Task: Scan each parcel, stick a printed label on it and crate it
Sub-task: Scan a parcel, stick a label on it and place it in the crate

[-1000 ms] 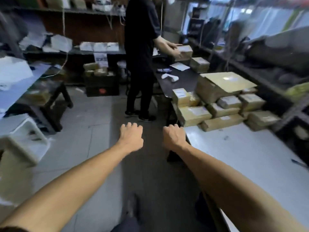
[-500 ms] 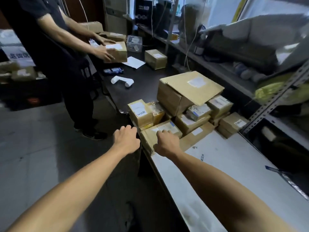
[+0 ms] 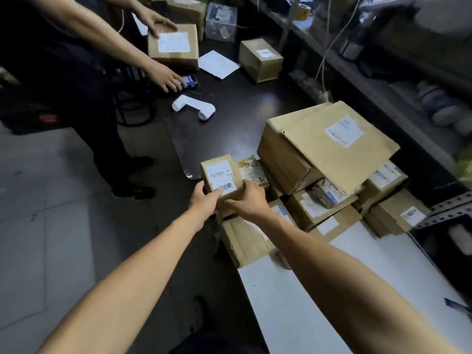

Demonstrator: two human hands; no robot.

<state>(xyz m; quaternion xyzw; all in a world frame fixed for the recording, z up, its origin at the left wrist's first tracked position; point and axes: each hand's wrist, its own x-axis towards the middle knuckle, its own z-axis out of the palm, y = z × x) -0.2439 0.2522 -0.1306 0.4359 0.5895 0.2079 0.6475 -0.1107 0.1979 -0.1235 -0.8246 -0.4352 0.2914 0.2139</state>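
Both hands grasp one small labelled parcel (image 3: 221,176) at the near left corner of the parcel pile. The left hand (image 3: 205,200) holds its left near edge, thumb against the side. The right hand (image 3: 249,200) holds its right near edge, fingers curled over the top. The parcel carries a white label with a barcode and large printed characters, and sits on top of a flat carton (image 3: 245,238) at the seam between the dark counter (image 3: 237,116) and the white counter (image 3: 319,290).

Just beside it on the right lies a small taped packet (image 3: 252,171). Behind that, a large tilted carton (image 3: 324,144) rests over several smaller boxes.

On the dark counter, well apart from the pile, lie a roll of white label paper (image 3: 194,107), a loose white sheet (image 3: 218,64) and a small brown box (image 3: 260,59). A second person in dark clothing (image 3: 63,72) stands at the far left, one hand on a labelled carton (image 3: 175,46), the other on a handheld device (image 3: 189,81).
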